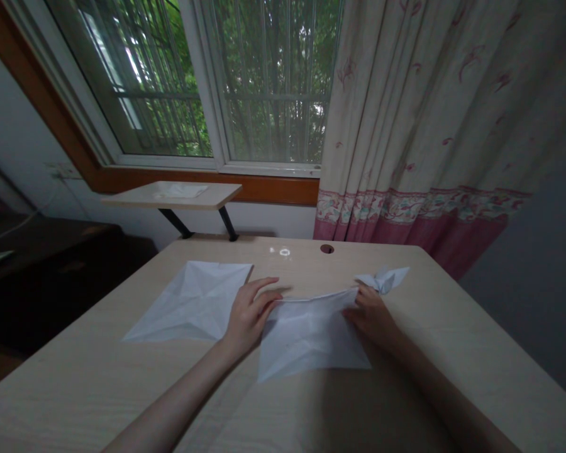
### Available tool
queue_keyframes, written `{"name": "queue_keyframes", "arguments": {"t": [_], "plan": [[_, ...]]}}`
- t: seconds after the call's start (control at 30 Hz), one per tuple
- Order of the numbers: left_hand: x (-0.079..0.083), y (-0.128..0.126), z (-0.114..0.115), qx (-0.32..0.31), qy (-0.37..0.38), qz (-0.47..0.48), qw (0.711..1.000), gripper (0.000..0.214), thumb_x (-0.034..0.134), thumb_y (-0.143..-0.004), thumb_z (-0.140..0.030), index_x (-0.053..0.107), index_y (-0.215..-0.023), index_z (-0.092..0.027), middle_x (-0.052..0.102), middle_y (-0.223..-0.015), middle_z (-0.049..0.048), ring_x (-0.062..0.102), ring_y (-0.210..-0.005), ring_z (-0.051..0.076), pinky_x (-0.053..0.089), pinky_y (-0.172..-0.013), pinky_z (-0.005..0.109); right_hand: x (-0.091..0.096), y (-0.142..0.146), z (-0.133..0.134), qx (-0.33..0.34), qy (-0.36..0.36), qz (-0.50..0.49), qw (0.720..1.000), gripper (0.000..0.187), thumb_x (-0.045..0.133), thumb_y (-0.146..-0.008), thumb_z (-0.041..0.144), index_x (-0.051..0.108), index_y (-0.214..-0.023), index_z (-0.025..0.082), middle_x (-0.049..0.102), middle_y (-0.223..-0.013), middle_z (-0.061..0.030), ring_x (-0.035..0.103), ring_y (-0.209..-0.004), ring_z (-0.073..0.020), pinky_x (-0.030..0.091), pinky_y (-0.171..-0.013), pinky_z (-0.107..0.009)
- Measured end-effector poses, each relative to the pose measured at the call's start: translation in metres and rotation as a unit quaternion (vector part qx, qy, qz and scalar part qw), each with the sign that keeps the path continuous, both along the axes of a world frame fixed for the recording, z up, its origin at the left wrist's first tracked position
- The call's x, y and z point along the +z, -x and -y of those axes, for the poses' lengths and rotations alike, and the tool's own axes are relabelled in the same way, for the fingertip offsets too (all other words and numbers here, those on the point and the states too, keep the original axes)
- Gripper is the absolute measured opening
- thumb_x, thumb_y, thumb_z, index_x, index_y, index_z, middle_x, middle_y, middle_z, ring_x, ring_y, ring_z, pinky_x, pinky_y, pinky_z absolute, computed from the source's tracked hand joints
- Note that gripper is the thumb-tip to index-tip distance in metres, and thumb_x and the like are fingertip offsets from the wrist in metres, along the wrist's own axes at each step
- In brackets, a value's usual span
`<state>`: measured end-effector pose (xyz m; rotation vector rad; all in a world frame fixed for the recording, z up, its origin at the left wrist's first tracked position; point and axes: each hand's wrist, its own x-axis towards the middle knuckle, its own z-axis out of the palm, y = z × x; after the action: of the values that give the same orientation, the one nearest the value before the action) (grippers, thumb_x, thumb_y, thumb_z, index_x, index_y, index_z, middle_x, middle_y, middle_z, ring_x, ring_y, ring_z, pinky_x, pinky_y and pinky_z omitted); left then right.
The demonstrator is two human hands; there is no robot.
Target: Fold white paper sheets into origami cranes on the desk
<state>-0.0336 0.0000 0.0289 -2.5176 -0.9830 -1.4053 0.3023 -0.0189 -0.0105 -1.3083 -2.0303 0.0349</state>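
Between my two hands is a creased sheet of white paper [314, 340], its far edge folded into a narrow strip. My left hand [249, 311] pinches the far left corner between thumb and fingertips. At the far right corner, my right hand [370, 314] grips the sheet with curled fingers. A second creased white sheet [193, 305] lies flat to the left of my left hand. Just beyond my right hand sits a folded paper figure [384, 280] with pointed ends; part of it is hidden behind the hand.
The light wooden desk [99, 377] has a round cable hole [327, 249] near its back edge. A small raised shelf [207, 200] at the back left carries some white paper [182, 190]. Behind stand a barred window [273, 82] and a flowered curtain [419, 126].
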Motion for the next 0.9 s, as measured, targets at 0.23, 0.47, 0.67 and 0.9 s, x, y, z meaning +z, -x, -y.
{"name": "queue_keyframes", "arguments": {"t": [0.23,0.47,0.67,0.9], "plan": [[0.0,0.001,0.002,-0.027,0.029,0.014,0.999,0.014,0.058,-0.099,-0.029,0.071,-0.1,-0.023,0.064,-0.127,0.0083,0.059,-0.116,0.025,0.048,-0.099,0.043,0.003,0.001,0.003,0.015,0.003,-0.069,0.997,0.032,0.061,-0.088,0.052,0.07,-0.097,0.022,0.07,-0.105,-0.0104,0.062,-0.103,-0.0296,0.048,-0.096,-0.048],[0.003,0.002,0.005,-0.162,0.173,0.117,0.964,0.061,0.03,-0.102,-0.061,0.076,-0.095,-0.022,0.064,-0.124,0.0123,0.061,-0.116,0.027,0.05,-0.1,0.046,0.017,-0.002,0.003,0.089,0.084,-0.273,0.954,0.078,0.015,-0.094,0.075,0.075,-0.097,0.025,0.075,-0.102,-0.0105,0.068,-0.104,-0.0301,0.049,-0.097,-0.048],[0.008,-0.01,0.007,-0.241,0.299,0.202,0.901,0.077,0.024,-0.097,-0.073,0.074,-0.076,-0.017,0.072,-0.096,0.0157,0.069,-0.095,0.029,0.055,-0.088,0.046,0.008,0.005,0.011,0.124,0.188,-0.342,0.912,0.081,0.012,-0.095,0.074,0.077,-0.093,0.024,0.077,-0.098,-0.0108,0.071,-0.098,-0.0304,0.053,-0.092,-0.049],[0.008,-0.021,0.014,-0.256,0.404,0.082,0.874,0.042,0.053,-0.098,-0.054,0.075,-0.09,-0.019,0.075,-0.102,0.0115,0.07,-0.097,0.024,0.056,-0.089,0.04,0.025,0.017,0.033,0.113,0.224,-0.236,0.939,0.057,0.025,-0.104,0.053,0.076,-0.098,0.028,0.077,-0.098,-0.0057,0.071,-0.097,-0.0252,0.056,-0.091,-0.044]]}}
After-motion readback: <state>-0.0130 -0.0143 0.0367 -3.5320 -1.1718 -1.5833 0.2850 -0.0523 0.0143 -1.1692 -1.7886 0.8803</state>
